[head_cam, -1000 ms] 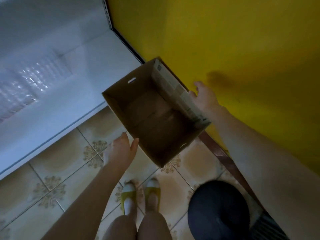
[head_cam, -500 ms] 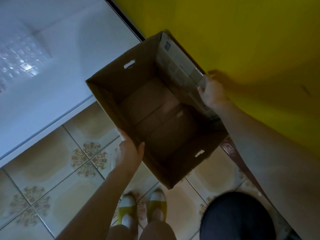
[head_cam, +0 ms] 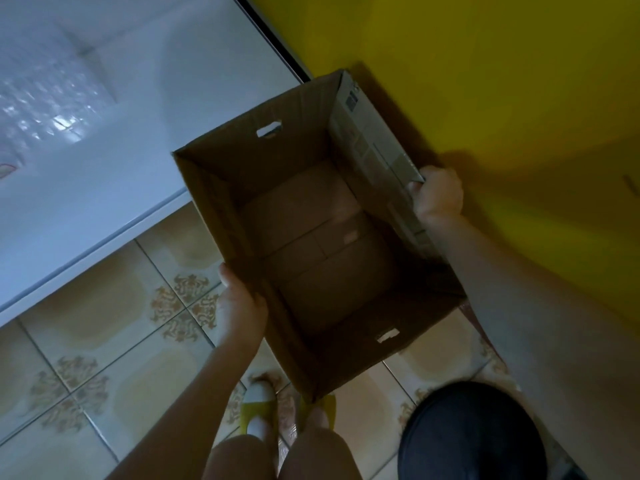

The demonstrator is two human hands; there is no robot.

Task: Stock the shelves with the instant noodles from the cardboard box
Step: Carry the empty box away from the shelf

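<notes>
Above the yellow shoes (head_cam: 258,405), the left hand (head_cam: 242,303) grips the near-left wall of the cardboard box (head_cam: 239,168) and the right hand (head_cam: 438,195) clamps the opposite rim, probably to carry it level. The box hangs over the tiled floor (head_cam: 104,306), with no noodles visible inside. Beyond are a white shelf (head_cam: 121,150) and a yellow wall (head_cam: 485,64).

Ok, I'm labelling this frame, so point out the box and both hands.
box (head_cam: 294,164), head view, on its far inner wall.
left hand (head_cam: 240,303), head view, on the back of the hand gripping the box's left side.
right hand (head_cam: 440,197), head view, on the back of the hand gripping the right rim.
</notes>
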